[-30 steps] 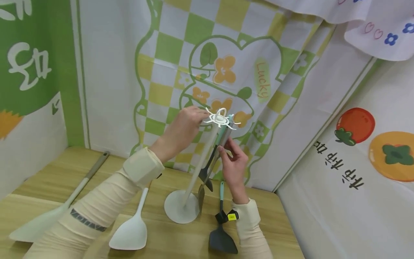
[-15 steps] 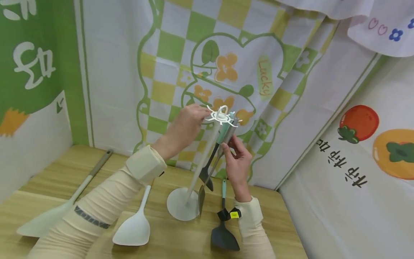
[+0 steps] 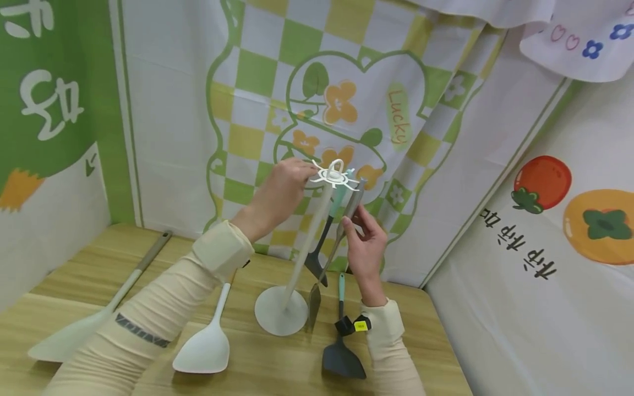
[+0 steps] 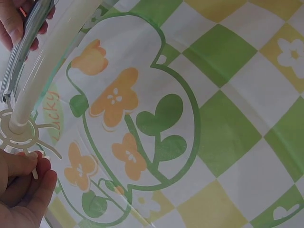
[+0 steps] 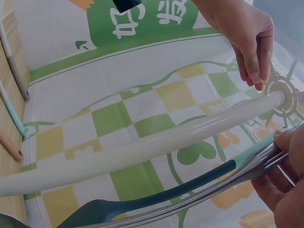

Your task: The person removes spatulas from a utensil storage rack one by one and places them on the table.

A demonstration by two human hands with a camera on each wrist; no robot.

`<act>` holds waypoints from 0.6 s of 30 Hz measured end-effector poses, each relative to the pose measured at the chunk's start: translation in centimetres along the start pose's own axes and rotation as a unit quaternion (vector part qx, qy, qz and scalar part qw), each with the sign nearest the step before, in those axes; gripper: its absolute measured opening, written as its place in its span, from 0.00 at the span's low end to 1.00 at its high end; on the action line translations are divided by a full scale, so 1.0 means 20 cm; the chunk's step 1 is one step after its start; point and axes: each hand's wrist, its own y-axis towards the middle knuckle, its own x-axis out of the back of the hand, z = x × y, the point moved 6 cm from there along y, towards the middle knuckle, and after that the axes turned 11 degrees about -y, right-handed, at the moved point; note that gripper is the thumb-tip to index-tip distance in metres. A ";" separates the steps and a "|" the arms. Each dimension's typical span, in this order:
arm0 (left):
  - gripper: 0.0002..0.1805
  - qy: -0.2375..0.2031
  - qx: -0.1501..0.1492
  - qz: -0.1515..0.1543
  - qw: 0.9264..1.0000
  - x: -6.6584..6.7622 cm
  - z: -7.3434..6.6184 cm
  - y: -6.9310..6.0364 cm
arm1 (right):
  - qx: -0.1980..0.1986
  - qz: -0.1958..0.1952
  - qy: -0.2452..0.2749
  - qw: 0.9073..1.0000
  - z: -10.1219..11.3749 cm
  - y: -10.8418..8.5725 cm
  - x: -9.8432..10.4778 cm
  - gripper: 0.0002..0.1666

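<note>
A white utensil stand (image 3: 308, 242) with a ring of hooks on top stands on the wooden table. My left hand (image 3: 283, 192) pinches one of these hooks (image 4: 34, 172). In my right hand (image 3: 366, 250) is the grey handle of a metal spatula (image 3: 350, 204), its blade hanging low beside the stand's round base. The top of that handle is just right of the hooks; whether it touches one I cannot tell. Behind it a dark utensil with a teal handle (image 3: 339, 201) hangs from the stand, its dark head (image 5: 90, 213) partly seen in the right wrist view.
A black spatula with a teal handle (image 3: 343, 357) lies right of the base. To the left are a white spatula (image 3: 204, 349) and a long pale spatula with a grey-brown handle (image 3: 79, 333). A checked curtain (image 3: 257, 71) hangs close behind the stand.
My right hand has shifted the metal spatula slightly to the right, so its handle top stands farther from the hooks. The left hand keeps its pinch on the hook.
</note>
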 end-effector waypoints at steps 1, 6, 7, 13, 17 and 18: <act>0.10 0.001 -0.001 -0.003 1.000 0.00 0.00 0.00 | 0.000 -0.001 0.001 1.000 0.00 0.00 0.00 0.26; 0.10 0.000 -0.005 -0.004 1.000 0.01 -0.01 0.00 | 0.000 -0.006 0.000 1.000 0.00 0.00 0.02 0.26; 0.10 -0.001 -0.005 -0.004 1.000 0.01 -0.01 0.00 | -0.002 -0.006 -0.001 1.000 0.00 0.00 0.02 0.25; 0.09 -0.008 0.005 0.000 1.000 0.01 0.00 -0.01 | 0.003 -0.006 -0.002 1.000 0.01 -0.02 0.04 0.26; 0.09 -0.013 0.005 -0.005 1.000 0.01 0.00 -0.01 | 0.011 -0.009 -0.003 1.000 0.02 -0.03 0.05 0.26; 0.09 -0.014 0.004 -0.009 1.000 0.01 0.00 -0.01 | 0.011 -0.009 -0.004 1.000 0.02 -0.04 0.05 0.26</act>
